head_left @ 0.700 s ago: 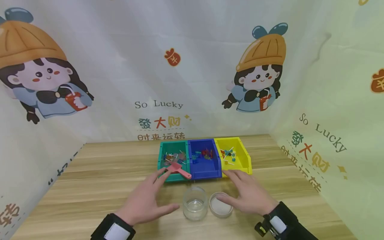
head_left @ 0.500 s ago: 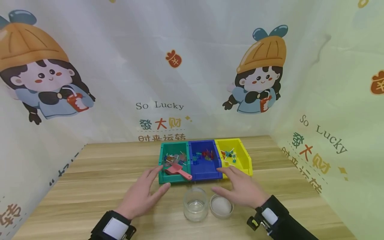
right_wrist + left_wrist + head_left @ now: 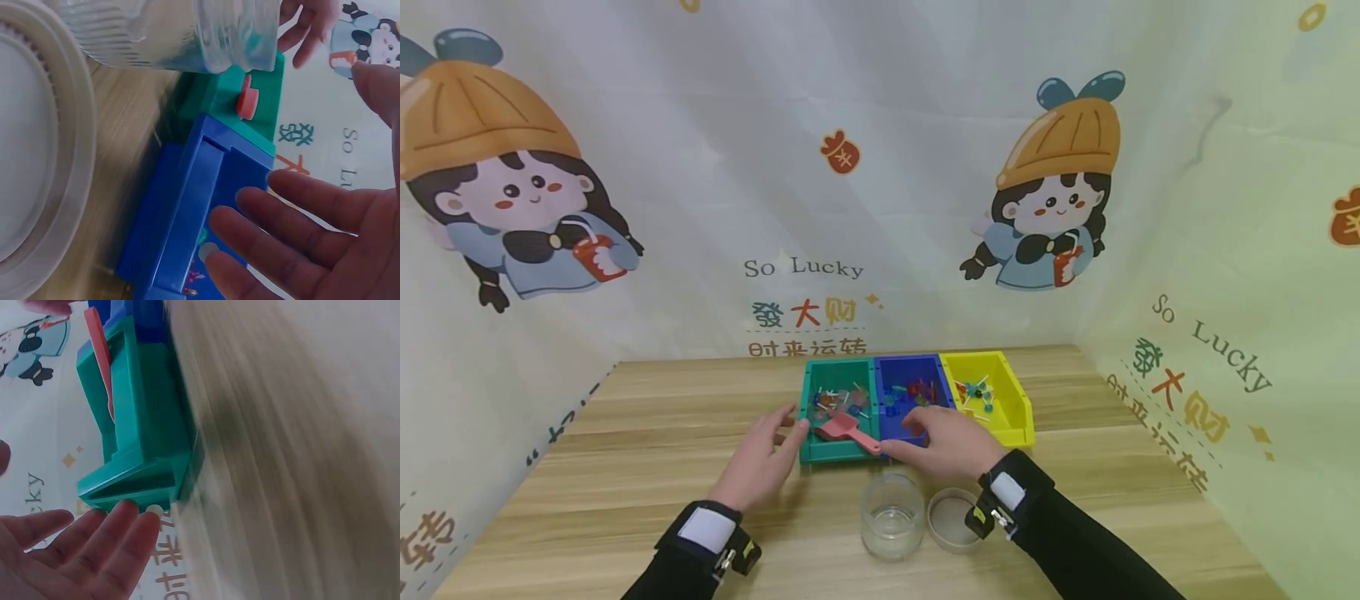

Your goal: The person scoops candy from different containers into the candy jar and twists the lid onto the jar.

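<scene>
A pink scoop (image 3: 848, 428) lies across the front of the green bin (image 3: 831, 455), its handle pointing right over the rim. My left hand (image 3: 758, 465) is at that bin's left side, fingertips right by its wall and holding nothing. Over the front of the blue bin (image 3: 908, 367) reaches my right hand (image 3: 955, 440), fingers loosely bent. Its thumb tip comes close to the scoop's handle end, while the right wrist view shows a gap between thumb and fingers with nothing in it. Below that hand stand a clear glass jar (image 3: 891, 518) and a round lid (image 3: 951, 527).
A yellow bin (image 3: 1017, 410) adjoins the blue one on the right. All three bins hold small colourful pieces, some with white sticks. A printed curtain (image 3: 917, 208) closes off the back and sides of the wooden table (image 3: 647, 433).
My right hand has moved left, from the yellow bin's front corner to the scoop handle's end. My left hand has drawn back left from over the scoop to the green bin's side.
</scene>
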Demonstrator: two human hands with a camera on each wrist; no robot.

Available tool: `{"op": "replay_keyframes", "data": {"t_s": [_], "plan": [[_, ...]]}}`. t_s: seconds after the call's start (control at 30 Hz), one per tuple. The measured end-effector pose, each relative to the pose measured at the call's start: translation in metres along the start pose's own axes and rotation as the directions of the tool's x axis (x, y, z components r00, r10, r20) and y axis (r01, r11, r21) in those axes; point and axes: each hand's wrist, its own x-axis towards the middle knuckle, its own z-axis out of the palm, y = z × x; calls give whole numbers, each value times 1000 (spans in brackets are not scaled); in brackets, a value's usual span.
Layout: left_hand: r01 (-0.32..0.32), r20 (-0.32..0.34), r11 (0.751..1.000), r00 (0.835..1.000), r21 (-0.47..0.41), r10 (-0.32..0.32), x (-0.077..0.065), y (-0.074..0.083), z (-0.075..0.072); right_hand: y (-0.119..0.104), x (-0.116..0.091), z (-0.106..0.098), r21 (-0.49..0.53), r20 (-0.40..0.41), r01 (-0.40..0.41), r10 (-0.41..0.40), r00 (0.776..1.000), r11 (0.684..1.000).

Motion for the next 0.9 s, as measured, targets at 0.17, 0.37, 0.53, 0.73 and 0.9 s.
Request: {"op": "replay_keyframes", "data": {"t_s": [0.17,0.37,0.53,0.73,0.9], "plan": [[52,-7,997,999,-55,-52,17,-4,3,-3,18,6,-48,60,-18,20,998,999],[144,8,978,990,-148,-144,31,-5,5,-12,36,11,-83,141,-34,46,989,996],[172,14,968,985,-184,-172,34,-4,8,-20,45,15,-96,150,-20,34,988,995],[174,-2,959,984,-222,-179,36,-4,10,-24,52,20,-91,112,-35,45,993,995],[179,15,949,983,-261,-181,37,-8,10,-23,57,24,-78,102,-66,74,992,995]]}}
